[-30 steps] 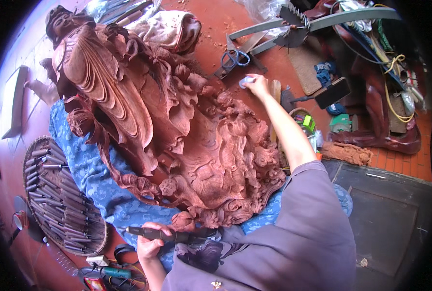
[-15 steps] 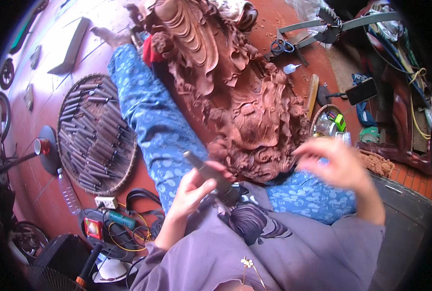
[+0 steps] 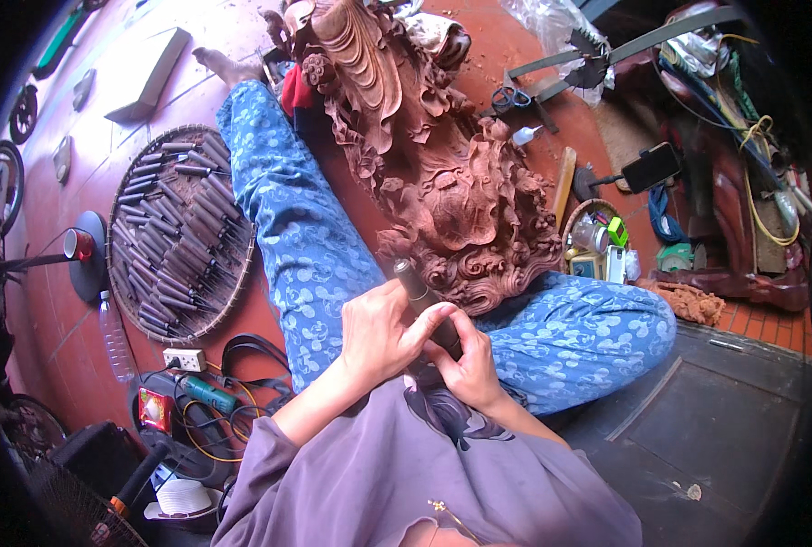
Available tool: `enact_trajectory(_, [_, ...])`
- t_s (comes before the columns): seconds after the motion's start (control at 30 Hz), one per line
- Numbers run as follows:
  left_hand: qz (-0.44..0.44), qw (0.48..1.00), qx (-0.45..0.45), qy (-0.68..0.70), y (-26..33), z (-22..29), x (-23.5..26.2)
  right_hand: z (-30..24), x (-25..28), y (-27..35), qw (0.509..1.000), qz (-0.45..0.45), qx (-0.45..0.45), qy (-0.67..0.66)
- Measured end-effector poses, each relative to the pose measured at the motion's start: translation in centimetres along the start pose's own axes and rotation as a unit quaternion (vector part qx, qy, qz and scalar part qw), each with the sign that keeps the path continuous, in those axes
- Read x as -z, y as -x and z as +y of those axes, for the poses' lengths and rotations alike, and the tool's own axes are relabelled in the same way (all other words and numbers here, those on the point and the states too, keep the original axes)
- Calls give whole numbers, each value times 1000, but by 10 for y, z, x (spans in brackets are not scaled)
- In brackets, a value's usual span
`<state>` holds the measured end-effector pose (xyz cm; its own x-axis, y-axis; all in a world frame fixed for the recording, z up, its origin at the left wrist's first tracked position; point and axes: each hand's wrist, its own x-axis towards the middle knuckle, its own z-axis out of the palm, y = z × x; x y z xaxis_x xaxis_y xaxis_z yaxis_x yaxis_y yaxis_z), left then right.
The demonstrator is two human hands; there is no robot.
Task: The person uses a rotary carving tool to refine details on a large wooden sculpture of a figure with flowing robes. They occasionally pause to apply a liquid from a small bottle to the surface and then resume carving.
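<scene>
The tool [image 3: 416, 288] seems dark, the carving [image 3: 456, 205] russet, trousers [image 3: 301, 201] pale-patterned blue.

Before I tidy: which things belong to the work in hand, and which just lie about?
Likely work things: dark cylindrical tool, in left hand and right hand; carved wooden figure; dark-handled tools.

Probably just lying about: plastic bottle; white hat.

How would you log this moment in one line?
left hand + right hand: on dark cylindrical tool | ahead: reddish-brown carved wooden statue | left: round woven basket holding dark-handled tools
</scene>
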<state>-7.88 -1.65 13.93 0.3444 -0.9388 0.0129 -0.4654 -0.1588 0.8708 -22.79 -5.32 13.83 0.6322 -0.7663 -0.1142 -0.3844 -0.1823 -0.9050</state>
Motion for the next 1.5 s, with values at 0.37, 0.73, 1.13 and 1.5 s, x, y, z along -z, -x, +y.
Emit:
enact_trajectory(0.37, [-91,978,-87,164,5,-6,-15,5,5,13,987,-93,-8,-133])
enact_trajectory(0.73, [-75,958,-152,233,4,-17,-38,6,59,4,968,-194,85,134])
enact_trajectory(1.13, [-230,898,-38,373,2,28,-46,-75,118,-56,971,-215,83,69])
enact_trajectory(1.5, [-303,896,18,324,-13,17,-55,-54,134,-90,944,-317,84,24])
